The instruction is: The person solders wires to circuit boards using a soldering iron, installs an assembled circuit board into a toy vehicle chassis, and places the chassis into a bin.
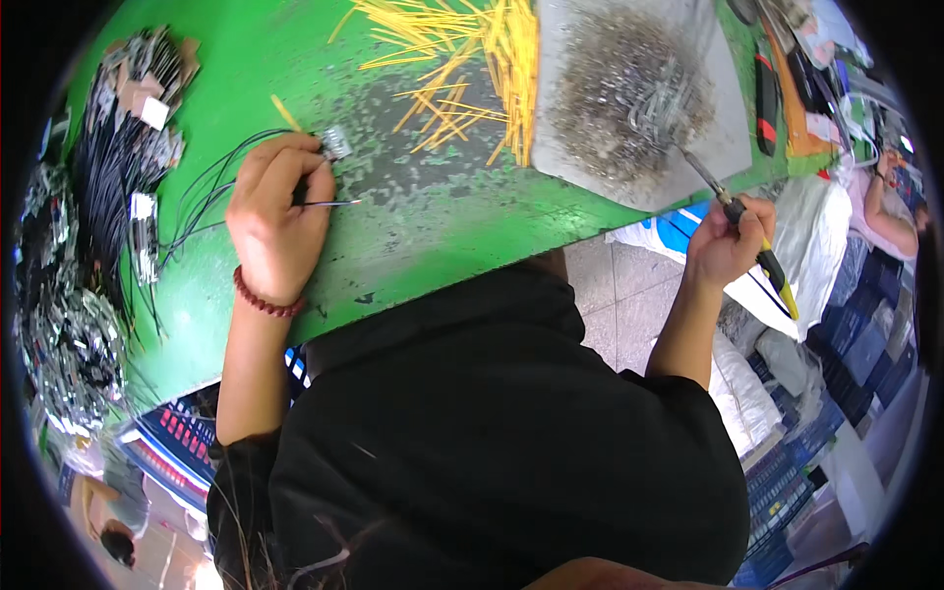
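Wire first, in the head view: your left hand (pixel 277 218) pinches a thin black wire (pixel 334 204) between thumb and fingertips, fingers closed together on it. Its free end sticks out past the fingertips, long axis nearly level, pointing to your right across the green table (pixel 423 226). Behind the hand, more black wires (pixel 211 182) loop off to your left. A small silver part (pixel 336 143) lies just beyond your knuckles; you cannot tell whether it touches them.

Your right hand (pixel 726 241) is off the table edge, fist wrapped tight around a tool with a black and yellow handle (pixel 769 265). The tool runs on a slant: the handle end drops down and to your right below the fist, and the thin metal tip (pixel 693 162) points up and to your left, onto the grey tray (pixel 733 138) and the edge of a heap of small metal pieces (pixel 629 93).

Yellow sleeves (pixel 472 59) lie scattered beside the tray, well apart from both hands.
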Motion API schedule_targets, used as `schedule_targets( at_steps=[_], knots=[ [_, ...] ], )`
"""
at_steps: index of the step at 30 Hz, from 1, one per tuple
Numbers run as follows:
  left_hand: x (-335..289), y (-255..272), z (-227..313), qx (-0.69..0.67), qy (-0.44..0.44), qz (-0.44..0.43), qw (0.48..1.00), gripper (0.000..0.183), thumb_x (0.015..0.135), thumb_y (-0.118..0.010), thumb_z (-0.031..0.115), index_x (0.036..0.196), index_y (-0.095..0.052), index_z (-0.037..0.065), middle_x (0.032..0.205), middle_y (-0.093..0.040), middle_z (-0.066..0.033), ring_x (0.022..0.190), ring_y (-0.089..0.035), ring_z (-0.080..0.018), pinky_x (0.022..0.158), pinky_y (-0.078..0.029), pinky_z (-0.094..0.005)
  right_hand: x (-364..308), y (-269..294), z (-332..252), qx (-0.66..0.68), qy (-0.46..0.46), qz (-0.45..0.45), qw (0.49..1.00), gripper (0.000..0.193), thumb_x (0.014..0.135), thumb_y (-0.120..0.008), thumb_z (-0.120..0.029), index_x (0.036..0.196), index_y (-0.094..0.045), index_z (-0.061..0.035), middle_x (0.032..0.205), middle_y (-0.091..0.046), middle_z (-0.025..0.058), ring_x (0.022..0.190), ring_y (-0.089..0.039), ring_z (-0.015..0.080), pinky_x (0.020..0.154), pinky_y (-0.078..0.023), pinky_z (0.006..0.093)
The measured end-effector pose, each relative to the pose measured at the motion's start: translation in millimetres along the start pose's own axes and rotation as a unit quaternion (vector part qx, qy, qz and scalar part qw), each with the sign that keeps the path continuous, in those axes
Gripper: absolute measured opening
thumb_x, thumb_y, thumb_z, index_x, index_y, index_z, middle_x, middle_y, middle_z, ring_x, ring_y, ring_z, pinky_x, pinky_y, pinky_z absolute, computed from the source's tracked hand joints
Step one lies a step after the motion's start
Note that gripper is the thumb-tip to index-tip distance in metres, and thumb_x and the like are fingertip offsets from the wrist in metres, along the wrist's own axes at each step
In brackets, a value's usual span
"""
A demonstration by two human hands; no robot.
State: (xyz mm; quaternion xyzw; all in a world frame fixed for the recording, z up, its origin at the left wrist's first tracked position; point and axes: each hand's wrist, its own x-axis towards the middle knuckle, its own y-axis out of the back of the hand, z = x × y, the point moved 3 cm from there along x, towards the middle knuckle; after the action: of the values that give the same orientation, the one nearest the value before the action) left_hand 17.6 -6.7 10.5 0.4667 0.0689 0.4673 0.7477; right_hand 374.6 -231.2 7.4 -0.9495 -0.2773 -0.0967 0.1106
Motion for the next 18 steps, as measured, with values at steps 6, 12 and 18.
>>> schedule_targets(
  at_steps=[6,12,18],
  knots=[
    [-4,0,-7,-0.023,0.01,0.025,0.999,0.01,0.072,-0.069,0.003,0.078,-0.062,0.006,0.09,-0.068,-0.0068,0.082,-0.065,-0.0251,0.071,-0.054,-0.0344,-34,-96,0,-0.007,0.025,-0.145,0.989,0.016,0.082,-0.05,-0.015,0.084,-0.047,0.0005,0.065,-0.047,0.0086,0.055,-0.043,0.0142,0.057,-0.039,0.028],
    [-6,1,-6,-0.016,0.014,0.059,0.998,0.012,0.069,-0.069,0.002,0.074,-0.06,0.008,0.087,-0.067,-0.003,0.077,-0.063,-0.0219,0.064,-0.053,-0.0318,-68,-176,4,-0.001,-0.003,-0.307,0.952,0.029,0.08,-0.07,-0.018,0.091,-0.051,0.0001,0.078,-0.056,0.011,0.067,-0.05,0.014,0.062,-0.04,0.0265],
    [-3,-2,-5,0.004,0.018,0.074,0.997,0.015,0.065,-0.069,0.002,0.074,-0.06,0.008,0.085,-0.065,-0.0026,0.075,-0.063,-0.0212,0.061,-0.052,-0.0313,-72,-203,18,-0.061,-0.027,-0.349,0.935,0.023,0.078,-0.07,-0.013,0.09,-0.055,0.0003,0.079,-0.056,0.0056,0.062,-0.046,0.0077,0.055,-0.037,0.022]
  ],
)
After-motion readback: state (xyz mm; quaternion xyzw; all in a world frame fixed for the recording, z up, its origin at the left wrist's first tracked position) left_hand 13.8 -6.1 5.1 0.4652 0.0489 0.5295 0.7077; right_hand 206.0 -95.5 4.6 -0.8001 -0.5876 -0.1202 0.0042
